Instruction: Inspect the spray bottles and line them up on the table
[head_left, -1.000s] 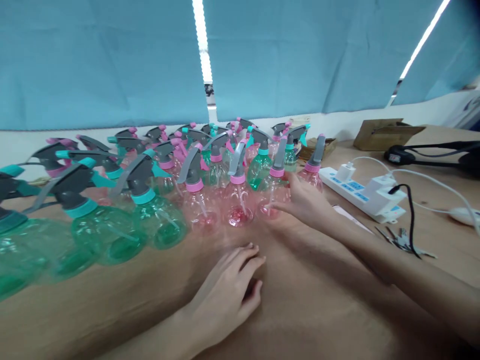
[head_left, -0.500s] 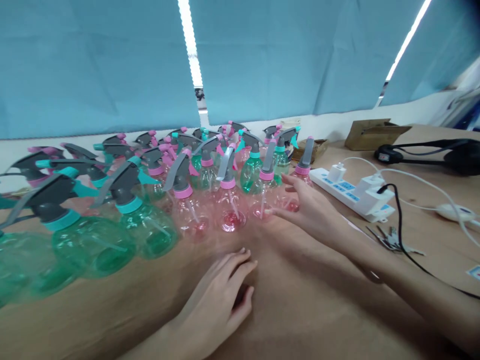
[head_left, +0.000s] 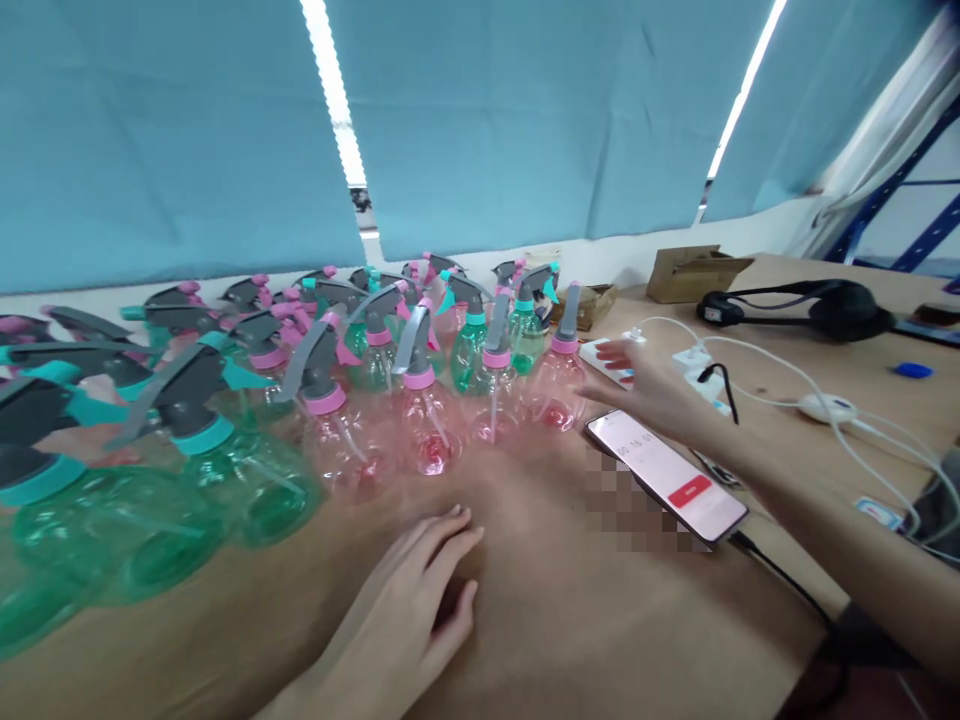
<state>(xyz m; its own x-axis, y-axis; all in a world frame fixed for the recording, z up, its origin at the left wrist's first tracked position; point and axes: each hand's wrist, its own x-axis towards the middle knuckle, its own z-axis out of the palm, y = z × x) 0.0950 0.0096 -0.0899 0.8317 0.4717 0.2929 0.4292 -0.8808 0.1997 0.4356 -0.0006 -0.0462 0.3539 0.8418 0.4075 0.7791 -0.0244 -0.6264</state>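
My left hand (head_left: 405, 590) rests on the brown tabletop (head_left: 540, 610), its fingers loosely bent, the thumb apart and nothing in it. Farther right, my right hand (head_left: 645, 385) hovers open with spread fingers beside a pink spray bottle (head_left: 556, 400) at the right end of the front row. I cannot tell whether a fingertip touches that bottle. Left of it stand another pink bottle (head_left: 495, 405), a pink bottle with a raised grey trigger head (head_left: 429, 425) and a green spray bottle (head_left: 247, 480). Below my right forearm lies a phone (head_left: 667, 475) with a lit screen.
Several more spray bottles crowd behind and to the left. A white power strip (head_left: 600, 358), partly covered by my right hand, lies near cables, a black headset-like strap (head_left: 802, 305), a blue cap (head_left: 913, 370) and a cardboard box (head_left: 694, 272). Blue sheeting (head_left: 487, 120) hangs behind.
The view has turned rightward, bringing the phone into sight. My right hand has shifted right, from in front of the rightmost pink bottle to its right side. My left hand stays on the table.
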